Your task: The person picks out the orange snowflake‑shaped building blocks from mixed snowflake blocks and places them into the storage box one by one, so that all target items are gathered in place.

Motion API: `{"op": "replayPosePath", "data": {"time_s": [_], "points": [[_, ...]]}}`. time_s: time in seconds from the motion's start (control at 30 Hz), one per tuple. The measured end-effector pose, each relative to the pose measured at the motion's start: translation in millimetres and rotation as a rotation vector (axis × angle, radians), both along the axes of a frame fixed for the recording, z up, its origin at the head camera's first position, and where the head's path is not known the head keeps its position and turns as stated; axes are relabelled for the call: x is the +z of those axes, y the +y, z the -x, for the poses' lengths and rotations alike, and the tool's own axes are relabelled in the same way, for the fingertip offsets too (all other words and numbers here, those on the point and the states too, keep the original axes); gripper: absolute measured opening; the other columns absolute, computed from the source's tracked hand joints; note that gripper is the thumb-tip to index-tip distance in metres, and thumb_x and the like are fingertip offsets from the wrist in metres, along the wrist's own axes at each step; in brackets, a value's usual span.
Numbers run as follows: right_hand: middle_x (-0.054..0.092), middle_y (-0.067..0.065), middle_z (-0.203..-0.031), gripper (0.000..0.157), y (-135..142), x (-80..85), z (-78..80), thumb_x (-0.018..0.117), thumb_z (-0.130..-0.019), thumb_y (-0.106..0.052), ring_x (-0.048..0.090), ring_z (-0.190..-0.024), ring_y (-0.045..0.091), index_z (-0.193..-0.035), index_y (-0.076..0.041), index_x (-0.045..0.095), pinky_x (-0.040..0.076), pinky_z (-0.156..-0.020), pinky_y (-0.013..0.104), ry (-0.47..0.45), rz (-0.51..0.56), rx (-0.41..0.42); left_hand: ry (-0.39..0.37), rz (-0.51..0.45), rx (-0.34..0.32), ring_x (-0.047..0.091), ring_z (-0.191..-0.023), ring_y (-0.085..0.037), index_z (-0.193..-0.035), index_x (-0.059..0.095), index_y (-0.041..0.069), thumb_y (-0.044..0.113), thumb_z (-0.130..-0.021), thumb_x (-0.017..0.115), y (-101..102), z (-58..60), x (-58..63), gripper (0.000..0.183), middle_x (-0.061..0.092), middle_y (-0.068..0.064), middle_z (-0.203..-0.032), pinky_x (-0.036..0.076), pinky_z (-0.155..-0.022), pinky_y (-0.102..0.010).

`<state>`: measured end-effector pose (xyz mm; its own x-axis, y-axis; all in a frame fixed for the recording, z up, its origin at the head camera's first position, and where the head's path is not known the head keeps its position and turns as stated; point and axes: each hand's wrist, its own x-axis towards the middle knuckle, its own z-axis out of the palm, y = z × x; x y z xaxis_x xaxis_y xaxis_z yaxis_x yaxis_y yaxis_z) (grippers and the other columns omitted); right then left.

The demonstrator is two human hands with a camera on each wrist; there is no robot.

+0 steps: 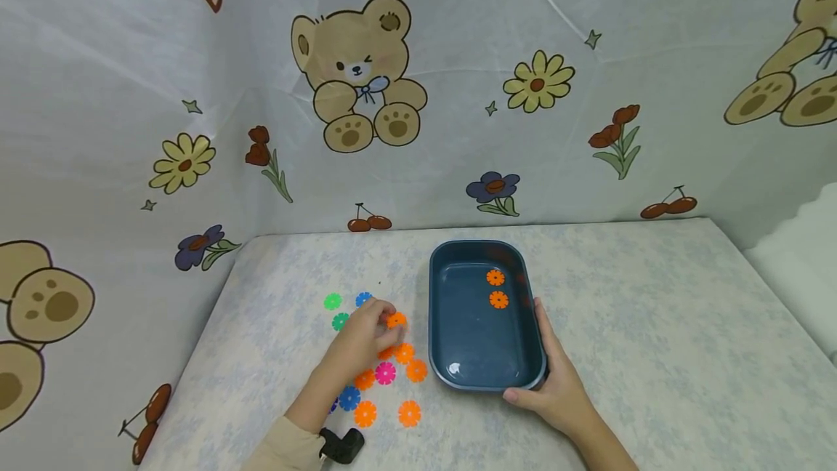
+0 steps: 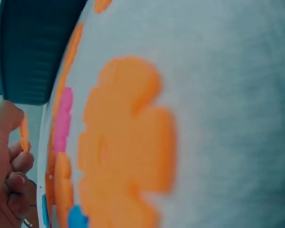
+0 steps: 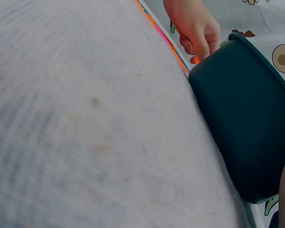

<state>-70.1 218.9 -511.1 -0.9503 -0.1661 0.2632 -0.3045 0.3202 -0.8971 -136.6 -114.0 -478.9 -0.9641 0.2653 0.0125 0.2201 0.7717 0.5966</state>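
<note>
My left hand (image 1: 358, 336) pinches an orange flower-shaped disc (image 1: 397, 320) between thumb and fingertips, just left of the dark blue rectangular tub (image 1: 466, 347). In the left wrist view that disc (image 2: 23, 133) stands edge-on between the fingers. My right hand (image 1: 559, 391) grips the tub's near right corner, thumb at the front rim and fingers along the side wall. Inside the tub lie two orange discs (image 1: 499, 300), near its right wall. Below and around the left hand, more orange discs (image 1: 410, 413) lie on the table with a pink disc (image 1: 385, 373).
Green discs (image 1: 333, 301) and a blue disc (image 1: 364, 299) lie beyond the left hand; another blue disc (image 1: 349, 397) is nearer. A black device (image 1: 342, 447) sits by the left sleeve. A bear-printed cloth (image 1: 451, 166) hangs behind the pale table (image 1: 654, 325).
</note>
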Motion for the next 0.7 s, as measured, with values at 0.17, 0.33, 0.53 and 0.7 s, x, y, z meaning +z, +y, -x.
{"op": "replayPosePath", "data": {"time_s": [0.17,0.33,0.53,0.7], "points": [[0.002,-0.003,-0.169,0.141,1,-0.4,-0.4,0.095,-0.057,-0.014,0.01,-0.152,0.0,-0.161,-0.024,0.0,0.016,-0.11,0.003,-0.002,-0.004,-0.002,0.014,-0.12,0.07,0.05,-0.079,-0.013,-0.108,0.063,0.012,0.025,-0.09,0.073,4,-1.3,15.2,0.025,0.055,0.002,-0.092,0.048,-0.067,-0.023],[0.002,-0.003,-0.169,0.141,1,-1.0,-0.5,0.095,-0.057,-0.015,0.01,-0.152,0.0,-0.161,-0.024,0.0,0.017,-0.11,0.003,-0.001,-0.007,-0.003,0.116,-0.118,0.018,0.051,-0.081,-0.012,-0.107,0.064,0.014,0.023,-0.086,0.075,21,-4.3,39.8,0.026,0.056,0.005,-0.093,0.047,-0.065,-0.021],[0.002,-0.003,-0.169,0.141,1,-0.7,0.1,0.095,-0.058,-0.014,0.01,-0.152,0.0,-0.161,-0.024,0.0,0.017,-0.11,0.002,-0.001,-0.01,-0.006,0.189,-0.119,-0.136,0.059,-0.092,-0.018,-0.109,0.064,0.011,0.024,-0.087,0.075,58,-3.7,61.2,0.028,0.059,0.003,-0.098,0.053,-0.074,-0.021],[0.001,-0.003,-0.169,0.14,0,-0.7,0.7,0.094,-0.059,-0.012,0.011,-0.152,0.0,-0.161,-0.024,-0.001,0.018,-0.11,0.003,0.002,-0.008,0.002,0.179,-0.127,-0.219,0.059,-0.094,-0.018,-0.11,0.065,0.011,0.026,-0.088,0.075,86,6.9,63.7,0.029,0.06,0.001,-0.101,0.053,-0.077,-0.021]]}}
